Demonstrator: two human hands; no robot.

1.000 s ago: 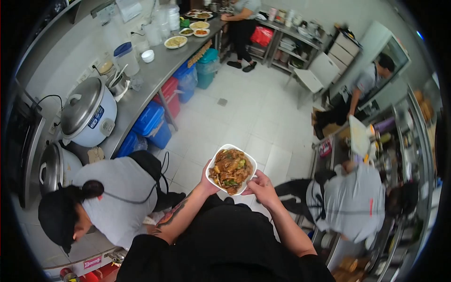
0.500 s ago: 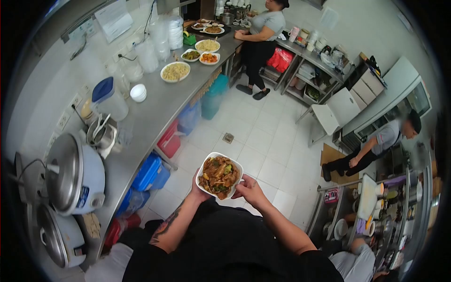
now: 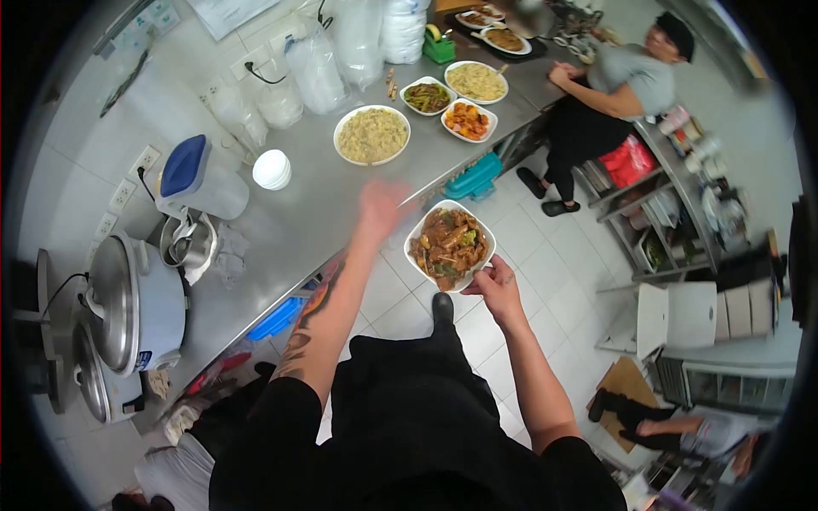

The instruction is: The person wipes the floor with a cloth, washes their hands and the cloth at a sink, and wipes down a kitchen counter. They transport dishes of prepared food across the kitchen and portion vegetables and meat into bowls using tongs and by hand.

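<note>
My right hand (image 3: 497,289) grips the lower right edge of a white square bowl (image 3: 410,247) and holds it out over the floor. Brown saucy stir-fry (image 3: 449,247) with bits of green fills the bowl. My left hand (image 3: 383,207) is away from the bowl, stretched over the counter's front edge; motion smears its fingers. Nearest to it on the counter stands an oval plate of pale yellow food (image 3: 372,134). Beyond are a dish of green vegetables (image 3: 427,97), a dish of orange-red food (image 3: 469,122) and a second plate of pale yellow food (image 3: 476,83).
Two rice cookers (image 3: 141,307), a blue-lidded pitcher (image 3: 204,183) and stacked white bowls (image 3: 272,170) stand along the steel counter (image 3: 298,221). A co-worker (image 3: 626,89) leans at its far end. Another person (image 3: 694,430) is at lower right, near a white chair (image 3: 682,315).
My left hand has let go of the bowl and reached toward the counter. The bowl, now in my right hand alone, has moved up and right in view. The counter dishes appear closer.
</note>
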